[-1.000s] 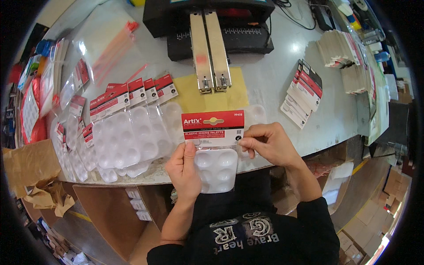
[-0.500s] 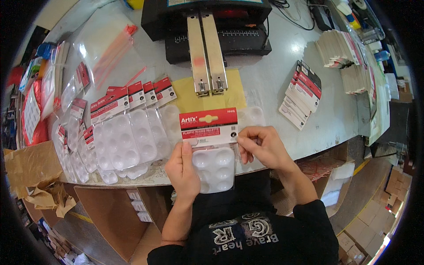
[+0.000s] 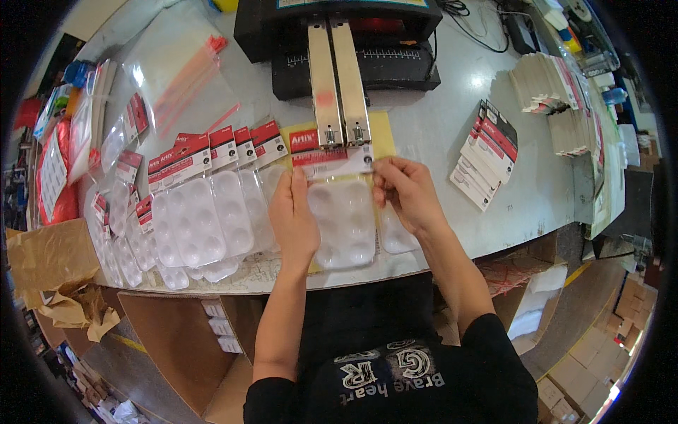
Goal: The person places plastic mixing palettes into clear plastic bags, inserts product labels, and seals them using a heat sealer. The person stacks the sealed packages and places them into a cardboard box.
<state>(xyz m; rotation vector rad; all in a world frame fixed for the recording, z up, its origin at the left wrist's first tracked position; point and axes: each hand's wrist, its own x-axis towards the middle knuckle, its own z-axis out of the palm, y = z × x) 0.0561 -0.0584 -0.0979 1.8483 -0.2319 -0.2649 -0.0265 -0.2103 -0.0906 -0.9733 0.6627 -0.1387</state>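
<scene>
At the near end of a black machine with two flat metal arms (image 3: 325, 78) on a pale grey bench (image 3: 544, 177), the left hand (image 3: 293, 215) and right hand (image 3: 409, 194) pinch opposite edges of a red-and-white card (image 3: 332, 168) heading a rectangular white plastic palette (image 3: 344, 222) with round wells. The card's upper part lies beneath the machine's arm tips. Left of the machine are similar carded palettes (image 3: 200, 219); right, fanned loose cards (image 3: 487, 152).
</scene>
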